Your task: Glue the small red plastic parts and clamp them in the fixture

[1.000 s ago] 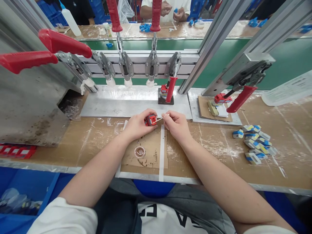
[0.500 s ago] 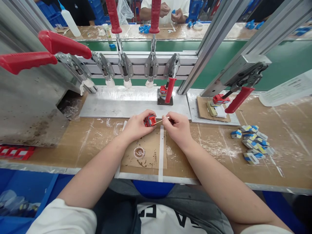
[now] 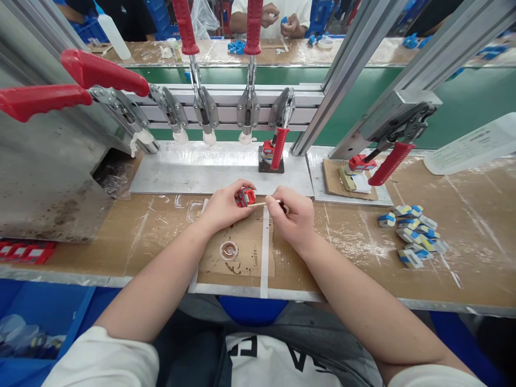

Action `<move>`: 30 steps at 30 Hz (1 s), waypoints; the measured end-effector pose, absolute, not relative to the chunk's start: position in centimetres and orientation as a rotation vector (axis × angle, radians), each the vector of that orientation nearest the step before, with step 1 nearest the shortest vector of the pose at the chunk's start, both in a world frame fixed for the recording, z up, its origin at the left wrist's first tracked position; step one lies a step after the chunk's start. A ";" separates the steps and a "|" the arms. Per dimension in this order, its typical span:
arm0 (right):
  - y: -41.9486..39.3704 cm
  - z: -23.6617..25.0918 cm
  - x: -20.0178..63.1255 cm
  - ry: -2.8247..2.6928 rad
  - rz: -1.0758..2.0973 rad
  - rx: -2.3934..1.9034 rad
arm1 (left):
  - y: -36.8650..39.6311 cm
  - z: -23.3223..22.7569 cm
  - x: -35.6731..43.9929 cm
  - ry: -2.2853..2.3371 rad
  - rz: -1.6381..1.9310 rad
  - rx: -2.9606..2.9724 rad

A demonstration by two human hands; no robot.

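- With the left hand (image 3: 226, 207), pinching a small red part (image 3: 247, 196) between thumb and fingers, near the edge of the metal plate (image 3: 201, 172).
- With the right hand (image 3: 294, 216), between three and four o'clock of that part, pinching a thin stick (image 3: 260, 203) by its far end.
- Changed within the last second: stick swung from a clear upward slant to almost level, with the tip now down along the near side of the red part instead of at its hollow face.
- Changed less: left-hand grip, much as before.
- Meaning, as a judgement: likely working over a different spot on the same part, with neither piece laid down. Too small to tell whether touching at the tip, or whether any wet trace shows.
- Unmoved on the counter (image 3: 342, 247): round dish (image 3: 222, 253) between six and seven o'clock, pile of blue-and-white pieces (image 3: 411, 236) just past three.
- Likewise unmoved: another red piece (image 3: 267, 148) under a clamp at one o'clock.
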State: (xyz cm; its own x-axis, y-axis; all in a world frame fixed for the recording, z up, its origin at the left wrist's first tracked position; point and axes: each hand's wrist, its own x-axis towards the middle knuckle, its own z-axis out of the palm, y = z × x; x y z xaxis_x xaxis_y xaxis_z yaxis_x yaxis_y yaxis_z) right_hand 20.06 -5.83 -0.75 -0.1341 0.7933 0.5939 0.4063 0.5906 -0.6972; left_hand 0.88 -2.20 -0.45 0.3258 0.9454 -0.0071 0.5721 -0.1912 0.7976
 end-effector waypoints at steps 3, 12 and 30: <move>-6.7 -0.7 19.3 -2.030 0.634 -0.755 | -1.9 -0.7 0.7 1.282 0.715 1.763; -8.0 -0.5 17.5 -2.363 0.667 -0.818 | -0.8 -0.6 -0.7 1.249 0.807 1.702; -13.0 2.8 35.9 -1.755 -0.117 -2.464 | -3.7 4.0 -1.2 1.493 1.064 1.898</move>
State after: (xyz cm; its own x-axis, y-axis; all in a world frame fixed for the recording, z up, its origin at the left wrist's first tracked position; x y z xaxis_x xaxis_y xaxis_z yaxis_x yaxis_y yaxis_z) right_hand 35.93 -13.01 2.83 0.3271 0.9362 0.1285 0.9450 -0.3236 -0.0477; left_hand -1.24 -3.66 3.99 0.0948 0.9578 0.2714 0.5693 -0.2759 0.7745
